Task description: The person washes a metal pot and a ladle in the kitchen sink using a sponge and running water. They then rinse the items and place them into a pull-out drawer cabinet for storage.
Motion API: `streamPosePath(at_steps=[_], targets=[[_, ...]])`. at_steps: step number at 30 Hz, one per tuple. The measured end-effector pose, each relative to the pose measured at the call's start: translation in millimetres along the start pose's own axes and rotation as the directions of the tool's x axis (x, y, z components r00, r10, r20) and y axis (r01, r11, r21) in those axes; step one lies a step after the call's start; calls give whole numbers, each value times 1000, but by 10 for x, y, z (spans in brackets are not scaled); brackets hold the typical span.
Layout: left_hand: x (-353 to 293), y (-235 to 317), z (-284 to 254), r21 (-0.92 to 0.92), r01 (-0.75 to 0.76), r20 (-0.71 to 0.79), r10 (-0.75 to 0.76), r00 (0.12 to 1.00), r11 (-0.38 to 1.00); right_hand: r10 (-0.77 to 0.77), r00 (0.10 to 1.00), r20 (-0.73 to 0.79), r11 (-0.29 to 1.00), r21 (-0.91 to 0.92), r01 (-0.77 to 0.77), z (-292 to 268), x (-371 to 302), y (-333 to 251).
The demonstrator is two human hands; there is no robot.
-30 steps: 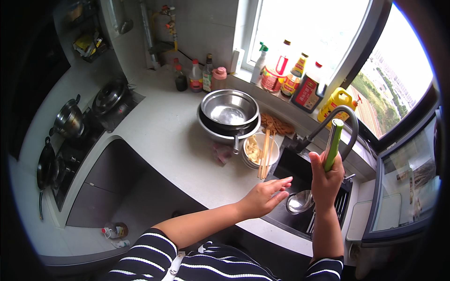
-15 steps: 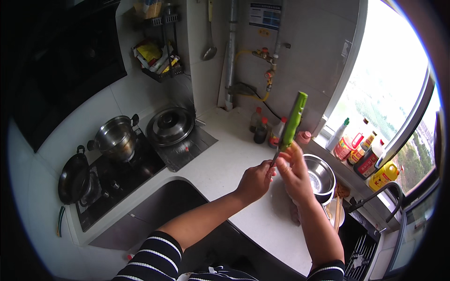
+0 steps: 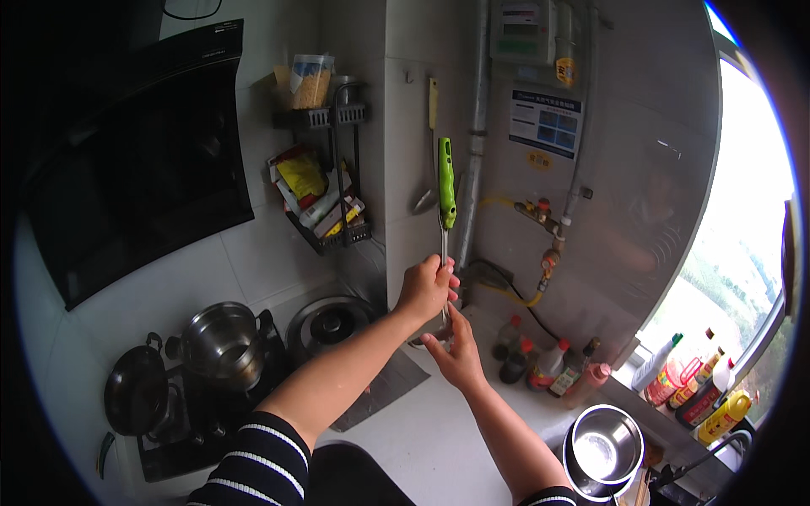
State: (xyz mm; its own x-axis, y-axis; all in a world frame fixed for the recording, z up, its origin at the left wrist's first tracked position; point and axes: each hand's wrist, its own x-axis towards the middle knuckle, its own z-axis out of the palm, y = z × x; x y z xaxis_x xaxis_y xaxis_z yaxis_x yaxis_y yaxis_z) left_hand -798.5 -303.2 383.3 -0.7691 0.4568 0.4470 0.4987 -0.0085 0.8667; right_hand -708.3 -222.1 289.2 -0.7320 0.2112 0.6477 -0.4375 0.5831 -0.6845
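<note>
A ladle with a bright green handle point(image 3: 446, 181) is held upright in front of me, handle end up. My left hand point(image 3: 423, 291) is closed around its thin metal shaft. Lower down, my right hand point(image 3: 458, 354) grips it near the bottom end, thumb and fingers on either side of the metal head. That head is largely hidden by the fingers. On the wall just behind, a metal spoon with a yellowish handle point(image 3: 434, 105) hangs beside the pipe.
Left are a hob with a steel pot point(image 3: 224, 350) and dark pan point(image 3: 137, 392), and a lidded wok point(image 3: 331, 324). A black wall rack point(image 3: 337, 181) holds packets. Sauce bottles point(image 3: 547, 367) line the counter point(image 3: 405, 447); steel bowls point(image 3: 603, 447) stand right, near the window.
My view has turned up and left. Both hands and the ladle have moved toward the wall with the hanging spoon, and the ladle now stands more upright.
</note>
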Motion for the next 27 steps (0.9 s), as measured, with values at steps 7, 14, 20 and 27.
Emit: streamPosePath(at_steps=[7, 14, 20, 27], targets=[[1393, 276, -650, 125, 38, -88, -27, 996, 991, 157, 980, -119, 983, 114, -144, 551, 1563, 79], [2040, 298, -952, 79, 71, -61, -66, 996, 994, 310, 950, -39, 936, 190, -297, 606, 2248, -107], [2113, 217, -997, 130, 49, -33, -45, 998, 990, 314, 949, -45, 933, 200, -299, 727, 2306, -73], [2155, 135, -1004, 152, 61, -67, -52, 996, 986, 266, 961, -70, 955, 153, -253, 814, 2376, 150]])
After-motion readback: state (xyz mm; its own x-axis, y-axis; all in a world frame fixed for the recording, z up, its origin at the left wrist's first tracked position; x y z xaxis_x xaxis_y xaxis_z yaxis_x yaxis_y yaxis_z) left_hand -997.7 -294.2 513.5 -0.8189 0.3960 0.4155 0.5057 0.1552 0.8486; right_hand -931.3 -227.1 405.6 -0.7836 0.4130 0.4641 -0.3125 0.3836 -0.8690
